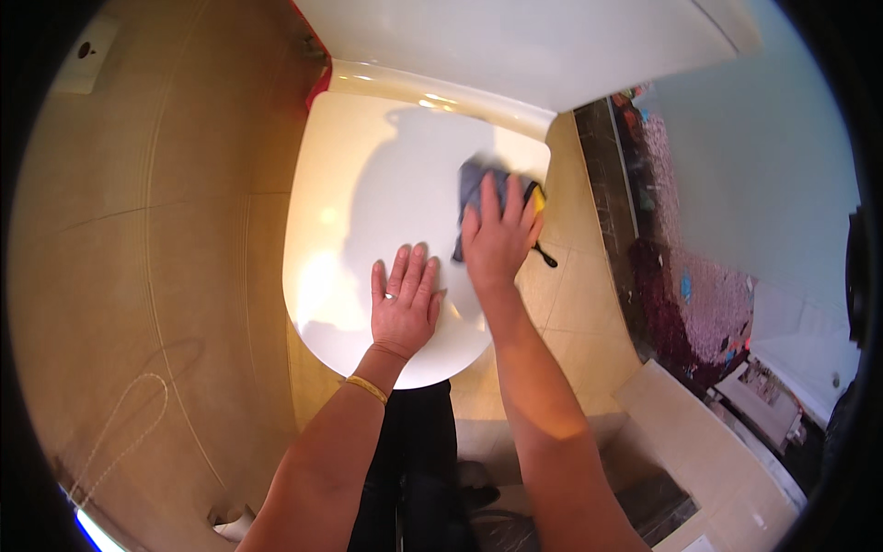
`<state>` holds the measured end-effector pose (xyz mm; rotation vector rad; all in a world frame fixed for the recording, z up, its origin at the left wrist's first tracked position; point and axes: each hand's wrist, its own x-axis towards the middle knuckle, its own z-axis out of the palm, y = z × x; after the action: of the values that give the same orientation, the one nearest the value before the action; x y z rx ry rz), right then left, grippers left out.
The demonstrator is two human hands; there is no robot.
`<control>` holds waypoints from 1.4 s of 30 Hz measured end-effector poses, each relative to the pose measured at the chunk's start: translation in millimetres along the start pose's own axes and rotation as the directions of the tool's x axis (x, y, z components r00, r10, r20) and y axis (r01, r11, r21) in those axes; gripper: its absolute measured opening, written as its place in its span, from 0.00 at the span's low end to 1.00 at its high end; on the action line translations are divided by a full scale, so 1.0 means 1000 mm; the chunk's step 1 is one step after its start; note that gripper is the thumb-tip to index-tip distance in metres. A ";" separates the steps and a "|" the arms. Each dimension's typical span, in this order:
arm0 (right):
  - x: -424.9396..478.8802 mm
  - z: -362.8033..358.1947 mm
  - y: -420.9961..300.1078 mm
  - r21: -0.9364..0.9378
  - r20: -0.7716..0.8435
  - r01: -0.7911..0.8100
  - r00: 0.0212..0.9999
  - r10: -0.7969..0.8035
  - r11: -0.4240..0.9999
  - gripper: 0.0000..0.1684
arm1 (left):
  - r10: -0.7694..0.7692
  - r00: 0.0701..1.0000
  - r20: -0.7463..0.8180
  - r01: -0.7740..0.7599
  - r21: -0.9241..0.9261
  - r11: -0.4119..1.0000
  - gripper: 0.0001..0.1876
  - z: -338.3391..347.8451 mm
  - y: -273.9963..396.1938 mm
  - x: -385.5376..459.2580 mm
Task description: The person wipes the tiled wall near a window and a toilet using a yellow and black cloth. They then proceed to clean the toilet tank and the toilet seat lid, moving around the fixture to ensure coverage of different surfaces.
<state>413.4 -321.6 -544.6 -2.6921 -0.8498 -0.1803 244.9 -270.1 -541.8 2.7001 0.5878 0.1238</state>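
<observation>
A white toilet lid (414, 186) lies lowered in front of me. My left hand (407, 303) rests palm down on its lower middle, fingers apart, with a ring on one finger and a gold-coloured bracelet at the wrist. Near the lid's right edge, my right hand (502, 231) presses on a grey cloth (476, 179) with a black edge and a yellow patch. The cloth is slightly blurred. A black loop (547, 257) sticks out from under the hand, past the lid's edge. The palm side of each hand is hidden.
The white tank (510, 48) stands behind the lid. A beige tiled wall (200, 228) rises on the left, with a roll (233, 521) low down and a hanging cord loop (124, 428). Tiled floor (566, 297) and a frosted panel (752, 172) lie to the right; my dark-clothed legs (421, 469) are below.
</observation>
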 end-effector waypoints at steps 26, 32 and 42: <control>-0.111 -0.020 -0.068 0.074 0.096 0.249 0.962 -0.255 0.966 0.23 | -0.435 0.867 -0.243 0.133 -0.728 0.672 0.25 -0.024 0.001 -0.089; -0.158 -0.048 -0.141 0.737 0.607 -0.579 0.794 0.035 0.350 0.22 | -0.761 0.522 0.384 0.267 -0.922 -0.281 0.41 -0.056 -0.015 -0.136; 0.011 -0.001 -0.198 0.489 0.105 0.458 0.814 -0.572 0.742 0.18 | -0.753 0.657 -0.042 0.287 -0.909 0.302 0.21 -0.145 -0.158 -0.086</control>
<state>308.4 -162.2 -491.0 -2.0133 -1.5114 0.2209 82.1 -123.5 -467.5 1.3294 1.1907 0.7083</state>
